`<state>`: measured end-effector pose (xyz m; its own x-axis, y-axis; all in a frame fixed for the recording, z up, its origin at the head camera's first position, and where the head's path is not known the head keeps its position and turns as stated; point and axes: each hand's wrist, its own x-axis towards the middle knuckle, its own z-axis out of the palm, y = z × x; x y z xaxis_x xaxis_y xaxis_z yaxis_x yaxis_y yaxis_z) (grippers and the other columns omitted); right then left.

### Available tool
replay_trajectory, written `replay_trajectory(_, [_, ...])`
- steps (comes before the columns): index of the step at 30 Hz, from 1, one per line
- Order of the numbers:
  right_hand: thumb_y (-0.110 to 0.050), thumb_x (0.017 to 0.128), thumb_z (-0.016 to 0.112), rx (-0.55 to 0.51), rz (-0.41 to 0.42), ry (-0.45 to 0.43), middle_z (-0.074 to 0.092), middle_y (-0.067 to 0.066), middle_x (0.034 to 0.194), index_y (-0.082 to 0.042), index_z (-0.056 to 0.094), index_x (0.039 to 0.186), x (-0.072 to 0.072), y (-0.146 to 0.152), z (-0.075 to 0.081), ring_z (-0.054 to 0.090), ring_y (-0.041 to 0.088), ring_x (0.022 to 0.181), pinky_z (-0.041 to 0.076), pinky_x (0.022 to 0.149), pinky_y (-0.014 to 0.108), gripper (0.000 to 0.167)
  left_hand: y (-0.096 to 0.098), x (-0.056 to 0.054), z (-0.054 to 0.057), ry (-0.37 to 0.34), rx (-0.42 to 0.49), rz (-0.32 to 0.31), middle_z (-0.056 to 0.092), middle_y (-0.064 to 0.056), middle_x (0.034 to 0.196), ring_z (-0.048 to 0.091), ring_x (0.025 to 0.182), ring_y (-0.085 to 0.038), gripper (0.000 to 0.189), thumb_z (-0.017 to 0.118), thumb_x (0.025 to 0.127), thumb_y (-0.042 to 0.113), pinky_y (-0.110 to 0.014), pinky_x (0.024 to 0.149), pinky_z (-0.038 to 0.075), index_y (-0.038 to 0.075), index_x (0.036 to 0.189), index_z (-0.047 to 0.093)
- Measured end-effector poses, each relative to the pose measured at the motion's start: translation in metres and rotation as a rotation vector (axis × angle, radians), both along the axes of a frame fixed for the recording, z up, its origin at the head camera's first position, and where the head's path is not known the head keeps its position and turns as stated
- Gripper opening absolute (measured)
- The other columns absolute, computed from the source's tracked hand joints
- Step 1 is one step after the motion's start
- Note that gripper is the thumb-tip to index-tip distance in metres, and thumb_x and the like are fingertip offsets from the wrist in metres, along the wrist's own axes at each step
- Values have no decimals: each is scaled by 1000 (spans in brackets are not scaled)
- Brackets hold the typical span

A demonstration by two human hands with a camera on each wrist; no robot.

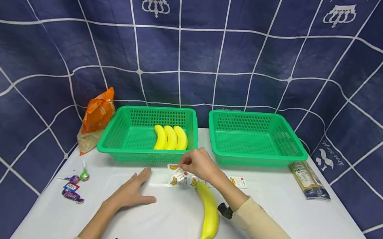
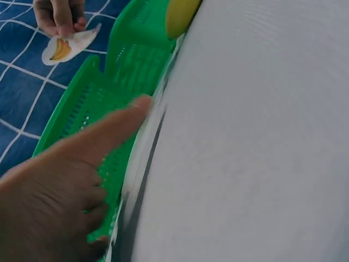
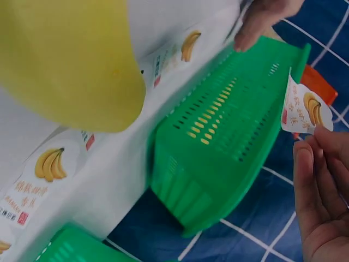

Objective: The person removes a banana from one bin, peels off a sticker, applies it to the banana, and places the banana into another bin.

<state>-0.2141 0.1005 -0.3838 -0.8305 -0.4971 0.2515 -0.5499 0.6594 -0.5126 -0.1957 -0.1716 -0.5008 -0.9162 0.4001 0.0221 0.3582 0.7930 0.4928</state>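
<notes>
My right hand (image 1: 202,164) pinches a peeled banana sticker (image 3: 306,109) between thumb and fingers, just in front of the left green basket (image 1: 137,155). In the right wrist view the sticker stands upright, showing printed bananas and lettering. Beneath that hand lies a strip of banana stickers (image 1: 237,182), partly hidden by the forearm. One yellow banana (image 1: 209,217) rests on the white table, its top end at the strip. My left hand (image 1: 132,192) is spread with straight fingers over the table, left of the strip, and holds nothing.
Three bananas (image 1: 171,137) lie in the left basket. A second green basket (image 1: 254,161) stands to the right, a flat packet (image 1: 307,179) beside it. At left are an orange bag (image 1: 99,112), a green lollipop (image 1: 84,175) and wrapped sweets (image 1: 72,196). A blue curtain (image 1: 199,52) hangs behind.
</notes>
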Motion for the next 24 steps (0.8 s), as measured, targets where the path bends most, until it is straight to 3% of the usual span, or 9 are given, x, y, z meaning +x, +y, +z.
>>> replay_trajectory(5, [-11,83,75,5,-43,21,72,-8,68,-14,77,78,8,11,6,62,-2,63,51,68,19,6,23,1,20,29,143,13,21,-19,161,24,146,-41,112,79,73,53,-58,116,28,1,154,21])
replay_trajectory(10, [-11,83,74,-1,-68,24,70,-8,66,-13,77,78,20,18,10,59,-2,59,50,66,20,6,56,17,33,-17,203,-38,14,-11,164,17,151,-33,113,80,73,51,-56,118,25,9,157,16])
replay_trajectory(15, [-10,83,74,-27,-95,29,71,-8,67,-12,77,78,30,25,14,59,-3,58,49,62,18,6,84,39,35,-46,251,-93,10,-2,165,15,152,-26,113,81,74,50,-55,118,26,17,157,12])
replay_trajectory(18, [-9,82,74,-60,-115,40,71,-8,67,-13,77,78,35,31,19,59,-3,59,49,58,16,6,100,48,34,-74,235,-150,11,-6,165,16,151,-28,110,78,75,54,-55,117,28,11,157,17])
replay_trajectory(21, [-8,81,74,-81,-136,60,71,-7,68,-13,77,78,40,37,25,59,-2,59,49,57,15,7,115,53,33,-69,191,-204,17,-11,163,21,150,-30,108,74,75,61,-55,116,32,6,154,25])
replay_trajectory(24, [-8,80,74,-89,-153,54,70,-7,68,-13,76,79,45,44,31,58,-2,60,49,58,15,6,130,52,30,-27,151,-253,19,-9,163,23,150,-28,110,69,74,69,-53,114,36,9,155,24])
